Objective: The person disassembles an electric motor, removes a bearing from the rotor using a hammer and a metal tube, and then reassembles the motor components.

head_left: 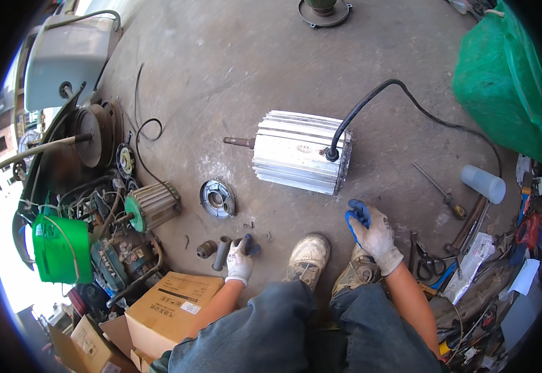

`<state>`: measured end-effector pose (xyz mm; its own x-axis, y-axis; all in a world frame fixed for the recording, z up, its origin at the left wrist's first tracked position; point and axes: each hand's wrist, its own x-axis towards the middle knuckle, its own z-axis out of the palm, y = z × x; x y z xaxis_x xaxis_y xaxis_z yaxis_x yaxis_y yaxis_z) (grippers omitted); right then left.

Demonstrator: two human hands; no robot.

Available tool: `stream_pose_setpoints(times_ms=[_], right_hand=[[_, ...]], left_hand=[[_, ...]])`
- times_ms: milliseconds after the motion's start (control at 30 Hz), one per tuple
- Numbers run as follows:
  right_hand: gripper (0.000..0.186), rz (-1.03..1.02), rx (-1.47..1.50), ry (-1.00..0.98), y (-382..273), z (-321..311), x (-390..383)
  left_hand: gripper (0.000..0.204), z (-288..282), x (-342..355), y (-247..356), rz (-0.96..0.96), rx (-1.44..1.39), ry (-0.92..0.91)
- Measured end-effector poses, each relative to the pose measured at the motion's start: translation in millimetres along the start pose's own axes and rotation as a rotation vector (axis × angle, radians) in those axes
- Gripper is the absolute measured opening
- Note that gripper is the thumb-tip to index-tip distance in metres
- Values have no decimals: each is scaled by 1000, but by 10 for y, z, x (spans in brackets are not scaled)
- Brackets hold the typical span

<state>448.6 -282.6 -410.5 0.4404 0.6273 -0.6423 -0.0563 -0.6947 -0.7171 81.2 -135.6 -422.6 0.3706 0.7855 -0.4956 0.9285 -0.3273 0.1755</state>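
Observation:
My left hand (240,261), in a white glove with blue fingertips, is low over the floor, its fingers slightly bent and apart. Just left of it stands a grey metal tube (221,253), with a short dark threaded fitting (206,249) beyond. No object shows in that hand. My right hand (376,237), gloved alike, hovers above my right shoe with loosely curled fingers and nothing visible between them. Ahead of both hands lies a silver finned electric motor (300,152), its shaft (238,142) pointing left and a black cable (401,84) rising from its right end.
A round metal end cover (217,199) and small bolts (248,225) lie left of centre. A smaller motor (153,207), green bucket (63,248) and cardboard box (174,304) line the left. Rightward are a screwdriver (440,191), plastic cup (483,183), hammer (468,227) and scissors (430,264).

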Motion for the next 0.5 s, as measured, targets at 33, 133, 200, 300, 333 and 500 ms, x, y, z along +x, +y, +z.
stream_pose_setpoints(times_ms=[33, 133, 200, 300, 333, 500], right_hand=[[38, -19, -10, 12, -2, 16, -1], [38, -26, -4, 31, 38, 62, -16], [38, 15, 51, 11, 62, 84, -13], [38, -17, -61, 23, 31, 68, -30], [38, 3, -53, 9, -1, 42, -31], [37, 23, -38, 16, 89, 34, -49]], left_hand=[[40, 58, 14, -32, -29, -52, 14], [36, 29, 97, -85, -7, -48, -60], [38, 25, 137, -57, -44, -6, -91], [42, 38, 157, -8, -10, 3, -82], [43, 21, 160, 12, 48, -35, -80], [49, -109, 251, 206, 207, 59, -209]])
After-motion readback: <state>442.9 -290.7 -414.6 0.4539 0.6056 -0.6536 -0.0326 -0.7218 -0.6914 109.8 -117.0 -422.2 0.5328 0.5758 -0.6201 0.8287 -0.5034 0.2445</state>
